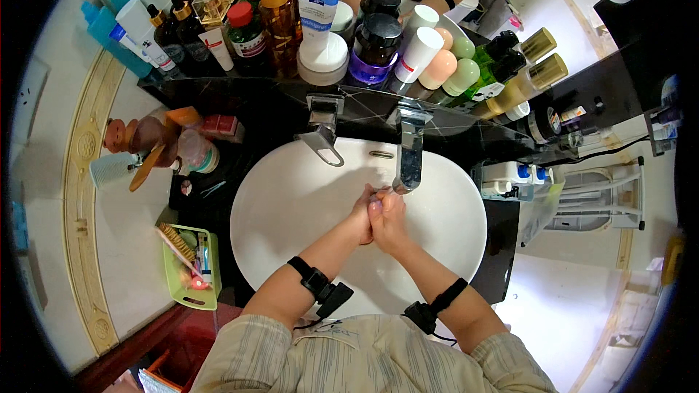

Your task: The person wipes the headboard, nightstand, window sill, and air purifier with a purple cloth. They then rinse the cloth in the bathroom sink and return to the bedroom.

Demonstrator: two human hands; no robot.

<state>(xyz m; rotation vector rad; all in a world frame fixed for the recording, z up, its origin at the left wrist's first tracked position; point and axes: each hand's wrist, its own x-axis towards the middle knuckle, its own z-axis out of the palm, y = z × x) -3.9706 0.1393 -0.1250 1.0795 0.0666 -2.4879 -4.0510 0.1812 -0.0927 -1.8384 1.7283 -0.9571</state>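
Grip: we see the person's left hand (361,216) and right hand (392,220) pressed together, fingers folded over one another; we cannot tell whether anything lies between the palms, nor how far each hand closes by itself;
Ceramic: both hands are over the middle of a white oval ceramic basin (280,211), well inside its rim;
Metalwork: a straight, squared chrome faucet spout (410,149) ends just beside the right hand's fingers; we cannot tell whether they touch, or whether water runs; left of it we find a loop-ended chrome lever handle (321,131);
Forearm wear: a black strap with a small black box (314,280) circles the left forearm; a matching black strap and box (421,316) circles the right;
Left side: near the basin we see a light green plastic basket (178,292), holding a tan-bristled brush (178,241);
Right side: near the rim we see white plastic bottles with blue tops (506,172);
Upper edge: a black ledge (255,91) carries a row of containers, among them a blue squeeze tube (318,0) and an amber pump bottle (277,22)
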